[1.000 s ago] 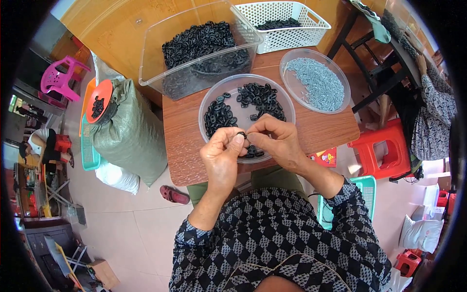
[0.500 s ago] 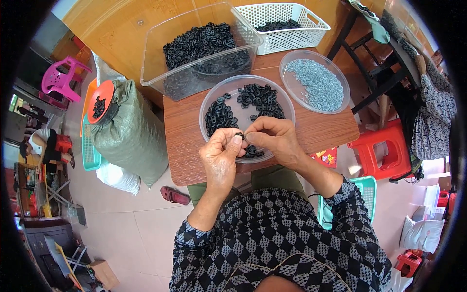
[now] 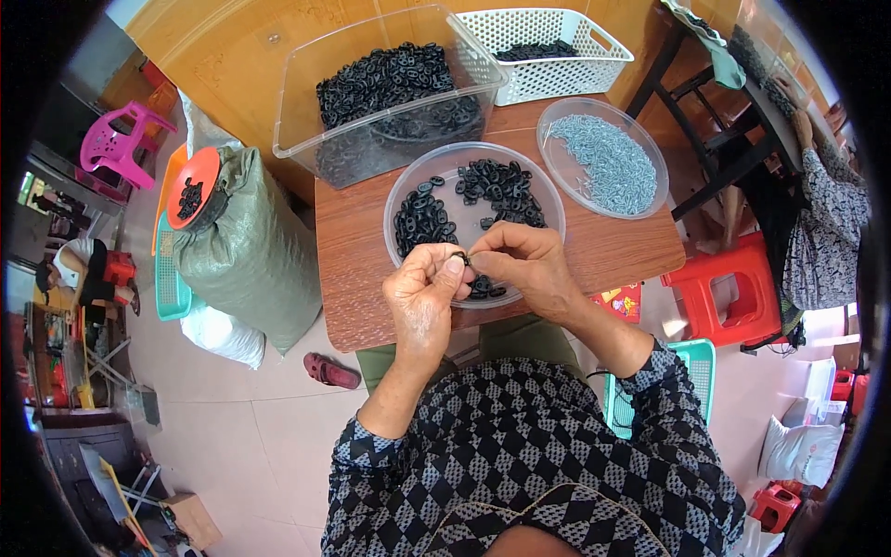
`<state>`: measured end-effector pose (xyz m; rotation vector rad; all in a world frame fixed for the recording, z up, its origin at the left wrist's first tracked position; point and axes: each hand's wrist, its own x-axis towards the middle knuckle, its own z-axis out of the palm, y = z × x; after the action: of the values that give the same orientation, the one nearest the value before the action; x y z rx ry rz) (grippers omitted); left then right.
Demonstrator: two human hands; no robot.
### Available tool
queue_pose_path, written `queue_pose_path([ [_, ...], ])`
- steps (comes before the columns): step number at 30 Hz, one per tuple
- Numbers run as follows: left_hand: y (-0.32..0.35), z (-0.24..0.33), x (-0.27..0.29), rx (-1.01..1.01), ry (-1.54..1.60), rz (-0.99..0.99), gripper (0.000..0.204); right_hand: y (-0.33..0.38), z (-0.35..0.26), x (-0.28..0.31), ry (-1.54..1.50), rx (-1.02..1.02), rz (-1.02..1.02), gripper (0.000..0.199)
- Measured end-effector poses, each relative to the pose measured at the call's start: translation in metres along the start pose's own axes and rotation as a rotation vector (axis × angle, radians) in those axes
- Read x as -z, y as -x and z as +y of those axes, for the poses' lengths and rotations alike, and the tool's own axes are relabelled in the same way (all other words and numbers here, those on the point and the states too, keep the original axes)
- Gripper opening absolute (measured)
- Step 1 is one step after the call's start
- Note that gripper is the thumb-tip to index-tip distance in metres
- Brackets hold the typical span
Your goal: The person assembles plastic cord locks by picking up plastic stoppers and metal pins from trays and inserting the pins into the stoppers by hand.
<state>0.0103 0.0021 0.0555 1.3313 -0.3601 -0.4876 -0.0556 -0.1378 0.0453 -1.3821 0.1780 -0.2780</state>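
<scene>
Pinched between the fingertips of the left hand (image 3: 422, 302) and the right hand (image 3: 524, 269), both closed narrowly on it: one small black ring piece (image 3: 460, 259), just above the near rim of the round clear bowl (image 3: 399, 190) of similar black pieces. Behind, a clear rectangular tub (image 3: 297, 121) heaped with more black pieces, a white lattice basket (image 3: 548, 79) with a few, and a round clear dish (image 3: 650, 153) of small grey metal bits. All on a small brown wooden table (image 3: 357, 278) over a pale tiled floor (image 3: 232, 418), beside a green sack (image 3: 246, 269), a red stool (image 3: 719, 292) and a pink chair (image 3: 116, 139).
</scene>
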Motion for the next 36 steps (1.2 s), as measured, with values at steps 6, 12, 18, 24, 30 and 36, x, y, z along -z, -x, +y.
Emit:
queue_pose_path([
  [6, 0.001, -0.003, 0.001, -0.045, -0.008, 0.003, 0.007, 0.000, -0.001, -0.004, 0.019, 0.011, -0.003, 0.008],
  [12, 0.003, -0.005, -0.002, -0.101, -0.085, 0.042, 0.007, 0.000, 0.001, -0.008, 0.259, 0.178, 0.046, 0.004],
  [18, 0.008, -0.007, -0.002, -0.095, -0.110, 0.035, 0.007, -0.004, 0.010, -0.004, 0.532, 0.533, -0.002, 0.006],
  [24, 0.011, -0.017, -0.003, -0.079, -0.107, 0.059, 0.008, -0.003, 0.017, 0.000, 0.688, 0.627, -0.034, 0.008],
  [30, 0.006, -0.023, -0.002, -0.037, -0.084, 0.046, 0.008, -0.003, 0.023, 0.005, 0.640, 0.538, -0.042, 0.007],
  [36, 0.005, -0.023, 0.000, 0.043, 0.081, 0.077, 0.009, 0.001, 0.006, 0.007, 0.461, 0.236, -0.040, 0.013],
])
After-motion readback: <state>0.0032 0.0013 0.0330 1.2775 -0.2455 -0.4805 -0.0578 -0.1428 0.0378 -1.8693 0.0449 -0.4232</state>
